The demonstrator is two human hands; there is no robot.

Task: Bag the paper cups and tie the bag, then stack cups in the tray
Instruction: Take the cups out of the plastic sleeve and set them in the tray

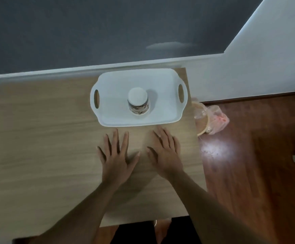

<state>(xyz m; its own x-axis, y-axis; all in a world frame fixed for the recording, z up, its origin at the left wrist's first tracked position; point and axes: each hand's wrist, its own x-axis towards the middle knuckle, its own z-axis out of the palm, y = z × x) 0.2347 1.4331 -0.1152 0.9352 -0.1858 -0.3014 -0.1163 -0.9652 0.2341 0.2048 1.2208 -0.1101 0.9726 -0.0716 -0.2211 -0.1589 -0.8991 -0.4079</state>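
Cups (139,101): one upside-down stack, count within unclear, mid-tray (118,118). One tray on worktop (37,138). Two hands, left (117,155) and right (166,152), flat, fingers spread, empty. One plastic bag (215,120) on floor.

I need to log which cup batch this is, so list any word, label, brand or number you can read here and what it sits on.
No text is readable.
Upside-down paper cup stack in the white plastic handled tray: brown printed band, too blurred to tell words from pattern.
Clear plastic bag on the floor beside the table: reddish patch inside, unreadable.
Tray and light wooden table: no markings visible.
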